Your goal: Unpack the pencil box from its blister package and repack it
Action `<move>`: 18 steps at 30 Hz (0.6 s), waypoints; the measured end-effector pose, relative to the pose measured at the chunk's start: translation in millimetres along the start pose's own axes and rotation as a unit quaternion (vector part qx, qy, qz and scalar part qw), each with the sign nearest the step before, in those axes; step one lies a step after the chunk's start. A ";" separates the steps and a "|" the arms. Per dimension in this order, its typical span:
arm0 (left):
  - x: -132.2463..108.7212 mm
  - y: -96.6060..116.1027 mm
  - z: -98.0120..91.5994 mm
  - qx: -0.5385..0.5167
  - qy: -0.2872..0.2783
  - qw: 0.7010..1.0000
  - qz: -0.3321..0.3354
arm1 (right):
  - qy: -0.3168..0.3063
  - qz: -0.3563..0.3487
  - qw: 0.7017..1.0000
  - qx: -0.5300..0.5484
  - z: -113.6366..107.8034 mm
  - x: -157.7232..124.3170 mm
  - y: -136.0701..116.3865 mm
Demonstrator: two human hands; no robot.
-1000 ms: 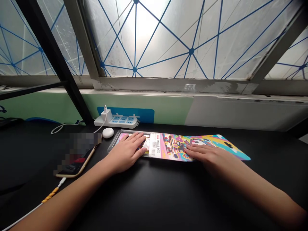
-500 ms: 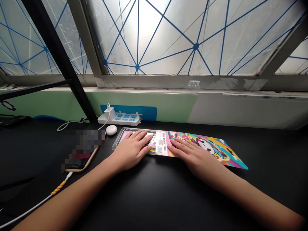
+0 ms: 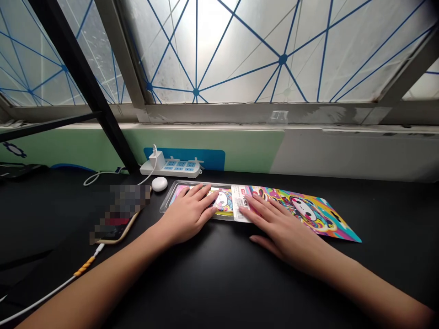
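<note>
Left hand (image 3: 190, 214) flat, fingers extended, on clear plastic tray (image 3: 170, 195) | right hand (image 3: 286, 228) likewise extended over cartoon-printed card (image 3: 308, 212) | hands apart | tray, under left hand, contains cartoon-printed insert (image 3: 224, 201), partly hidden | card's white label (image 3: 239, 195) partly under right fingertips

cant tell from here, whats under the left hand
A clear plastic tray with a colourful printed item inside shows around the left hand; the part beneath is hidden.
</note>
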State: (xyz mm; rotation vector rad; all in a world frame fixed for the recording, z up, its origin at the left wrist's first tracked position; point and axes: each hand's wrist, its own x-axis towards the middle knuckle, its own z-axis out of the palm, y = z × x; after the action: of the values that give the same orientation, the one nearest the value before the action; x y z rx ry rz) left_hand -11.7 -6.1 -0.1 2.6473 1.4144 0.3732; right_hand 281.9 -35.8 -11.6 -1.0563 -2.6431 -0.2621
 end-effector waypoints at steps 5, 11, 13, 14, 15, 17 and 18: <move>-0.2 5.0 -0.7 0.009 -0.016 1.000 0.006 | -0.008 -0.014 0.999 -0.027 9.9 10.4 -9.9; 0.3 3.9 0.6 -0.025 -0.008 1.000 0.004 | -0.017 -0.032 0.999 -0.019 4.4 2.9 5.2; 1.1 4.2 -1.0 -0.027 -0.014 1.000 -0.002 | -0.034 -0.032 0.999 -0.006 -1.5 -0.9 11.4; 1.5 4.7 -2.3 -0.027 -0.020 0.999 -0.005 | -0.041 -0.028 0.999 -0.001 -4.5 -2.6 14.3; 2.0 5.2 -3.8 -0.027 -0.026 0.999 -0.009 | -0.046 -0.025 0.999 0.005 -7.4 -4.2 17.1; 2.6 5.7 -7.3 -0.030 -0.039 0.999 -0.017 | -0.054 -0.019 0.998 0.016 -12.0 -7.0 22.0; 2.8 5.3 -9.1 -0.034 -0.044 0.998 -0.022 | -0.058 -0.017 0.998 0.021 -13.7 -8.3 23.9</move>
State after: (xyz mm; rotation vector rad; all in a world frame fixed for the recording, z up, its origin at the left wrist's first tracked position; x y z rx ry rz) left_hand -8.4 -6.8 10.3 2.5422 1.4047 0.2903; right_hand 306.9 -27.8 0.2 -1.0427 -2.7592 -0.1568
